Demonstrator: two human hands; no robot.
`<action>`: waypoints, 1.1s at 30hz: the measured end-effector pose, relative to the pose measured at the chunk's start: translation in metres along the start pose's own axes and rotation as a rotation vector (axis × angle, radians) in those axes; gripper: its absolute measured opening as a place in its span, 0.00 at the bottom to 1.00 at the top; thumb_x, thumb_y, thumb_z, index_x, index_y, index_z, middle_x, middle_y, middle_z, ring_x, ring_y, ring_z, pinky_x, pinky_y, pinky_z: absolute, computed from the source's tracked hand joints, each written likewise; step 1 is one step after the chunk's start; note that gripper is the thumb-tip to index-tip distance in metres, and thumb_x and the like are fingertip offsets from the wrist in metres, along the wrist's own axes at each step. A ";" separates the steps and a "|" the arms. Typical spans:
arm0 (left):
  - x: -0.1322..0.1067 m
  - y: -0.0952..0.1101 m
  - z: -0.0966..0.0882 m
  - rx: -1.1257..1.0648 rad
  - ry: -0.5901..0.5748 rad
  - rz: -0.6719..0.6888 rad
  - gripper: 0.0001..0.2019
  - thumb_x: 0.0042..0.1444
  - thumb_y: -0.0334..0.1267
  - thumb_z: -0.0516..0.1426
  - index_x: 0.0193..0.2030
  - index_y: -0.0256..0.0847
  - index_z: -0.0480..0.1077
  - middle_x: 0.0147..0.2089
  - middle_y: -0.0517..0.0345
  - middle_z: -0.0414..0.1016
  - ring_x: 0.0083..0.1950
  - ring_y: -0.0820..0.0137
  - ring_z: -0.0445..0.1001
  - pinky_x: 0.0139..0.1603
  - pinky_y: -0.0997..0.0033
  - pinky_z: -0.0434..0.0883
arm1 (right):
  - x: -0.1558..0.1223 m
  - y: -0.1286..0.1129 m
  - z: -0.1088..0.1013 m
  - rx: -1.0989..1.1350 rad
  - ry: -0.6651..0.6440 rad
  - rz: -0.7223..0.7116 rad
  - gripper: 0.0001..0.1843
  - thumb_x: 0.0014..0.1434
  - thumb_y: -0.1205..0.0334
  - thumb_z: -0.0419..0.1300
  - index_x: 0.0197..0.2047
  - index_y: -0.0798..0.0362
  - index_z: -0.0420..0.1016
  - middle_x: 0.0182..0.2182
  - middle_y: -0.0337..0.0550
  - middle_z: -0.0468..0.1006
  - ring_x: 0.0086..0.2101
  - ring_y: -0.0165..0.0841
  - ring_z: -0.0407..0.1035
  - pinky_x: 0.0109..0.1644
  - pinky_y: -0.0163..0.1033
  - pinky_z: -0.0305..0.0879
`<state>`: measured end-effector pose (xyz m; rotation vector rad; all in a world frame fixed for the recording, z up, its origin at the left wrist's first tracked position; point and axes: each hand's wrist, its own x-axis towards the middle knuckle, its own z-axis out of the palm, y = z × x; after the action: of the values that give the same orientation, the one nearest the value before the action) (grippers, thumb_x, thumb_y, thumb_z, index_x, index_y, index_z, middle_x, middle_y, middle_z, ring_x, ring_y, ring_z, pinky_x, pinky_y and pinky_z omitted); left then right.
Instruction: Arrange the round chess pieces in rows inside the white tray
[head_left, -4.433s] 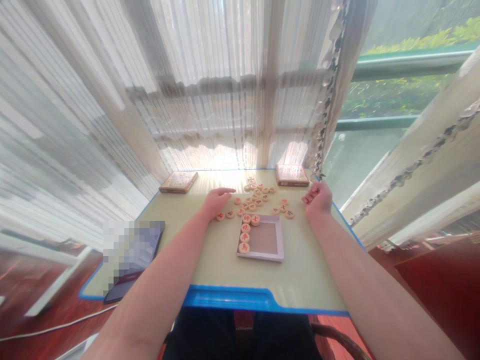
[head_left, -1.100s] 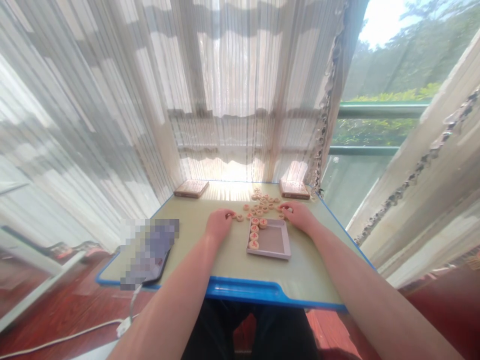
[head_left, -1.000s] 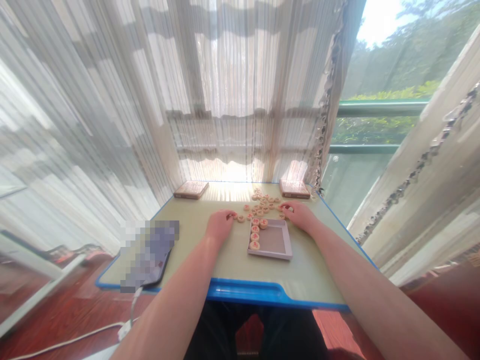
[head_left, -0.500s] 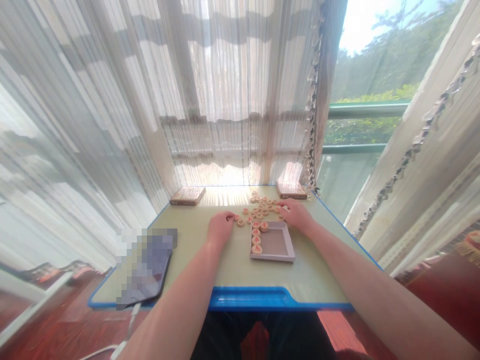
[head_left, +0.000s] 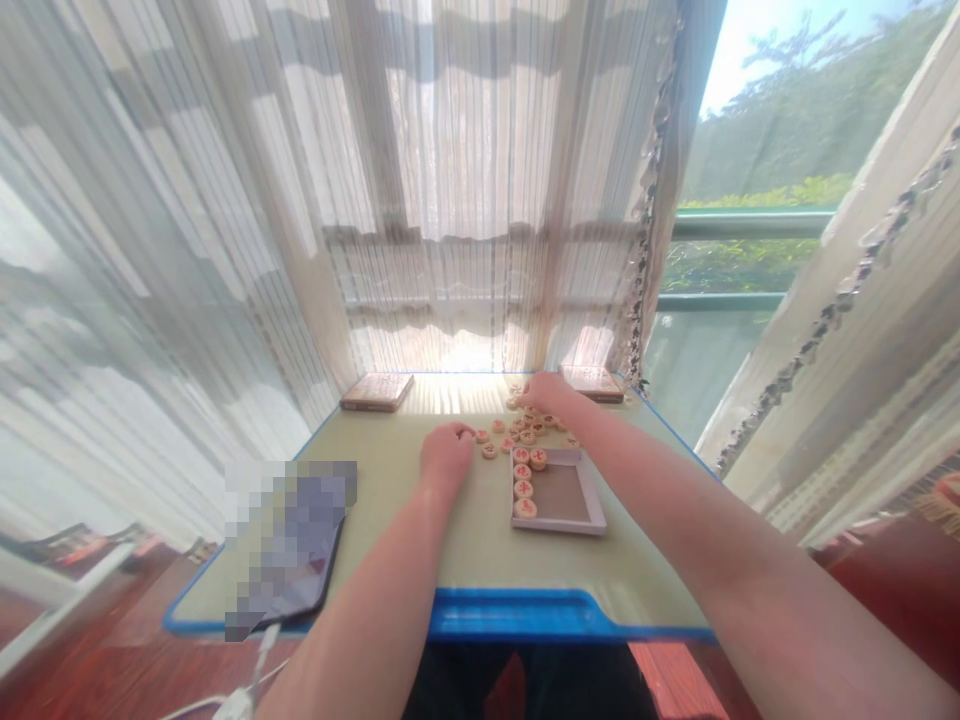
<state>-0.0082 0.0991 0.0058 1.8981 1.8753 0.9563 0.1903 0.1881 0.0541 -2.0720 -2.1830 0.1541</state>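
Sheer curtains (head_left: 457, 130) filter bright daylight onto a pale, blue-edged bench (head_left: 484, 560), where xiangqi pieces (head_left: 527, 437) lie loosely scattered beyond a shallow open box (head_left: 559, 528). Five pieces sit inside it: a column of four (head_left: 523, 489) along the left wall and a single piece (head_left: 538, 459) beside the farthest of them. Of the two hands, the right hand (head_left: 551, 393) reaches to the far end of the scatter, fingers bent down over the pieces there; whether they pinch one, I cannot tell. The left hand (head_left: 446, 452) is low at the bench, fingers curled, just beside a red-marked piece (head_left: 481, 436); whether it grips anything is unclear too.

Good handling here, I judge, means taking one piece by its rim between thumb and forefinger, so the neighbours stay put. Coming in low from the side should beat pressing from above, since the pieces look smooth and could slide. Keeping the right forearm raised near the box's far right corner should avoid nudging it. The tablet (head_left: 307, 570), well apart on the left, is best left alone.
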 end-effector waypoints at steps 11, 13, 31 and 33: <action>-0.002 0.002 -0.001 -0.041 -0.010 -0.001 0.14 0.51 0.33 0.49 0.30 0.41 0.77 0.34 0.52 0.79 0.38 0.62 0.75 0.39 0.67 0.66 | -0.005 0.004 0.010 0.107 0.057 -0.003 0.13 0.46 0.54 0.63 0.31 0.56 0.78 0.27 0.48 0.78 0.32 0.38 0.72 0.35 0.38 0.65; -0.002 0.004 -0.002 -0.070 0.002 0.016 0.13 0.51 0.34 0.50 0.31 0.40 0.77 0.34 0.52 0.79 0.38 0.63 0.74 0.40 0.67 0.67 | -0.016 0.004 0.006 0.162 0.105 -0.046 0.15 0.49 0.53 0.61 0.35 0.56 0.78 0.30 0.46 0.79 0.32 0.36 0.72 0.35 0.37 0.65; -0.036 0.048 -0.015 -0.794 -0.474 0.209 0.17 0.45 0.49 0.63 0.31 0.35 0.78 0.27 0.55 0.75 0.26 0.75 0.65 0.28 0.75 0.62 | -0.159 0.013 0.019 0.446 0.822 -0.600 0.11 0.54 0.61 0.60 0.42 0.51 0.68 0.34 0.42 0.76 0.37 0.33 0.71 0.43 0.40 0.69; -0.036 0.049 -0.013 -0.791 -0.454 0.203 0.17 0.45 0.49 0.62 0.32 0.35 0.78 0.28 0.54 0.76 0.27 0.74 0.67 0.29 0.75 0.63 | -0.160 0.011 0.019 0.458 0.816 -0.612 0.12 0.54 0.62 0.60 0.42 0.50 0.67 0.34 0.42 0.76 0.36 0.33 0.71 0.42 0.39 0.69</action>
<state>0.0232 0.0560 0.0380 1.6193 0.8665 1.0088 0.2065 0.0294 0.0303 -0.9146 -1.8785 -0.2034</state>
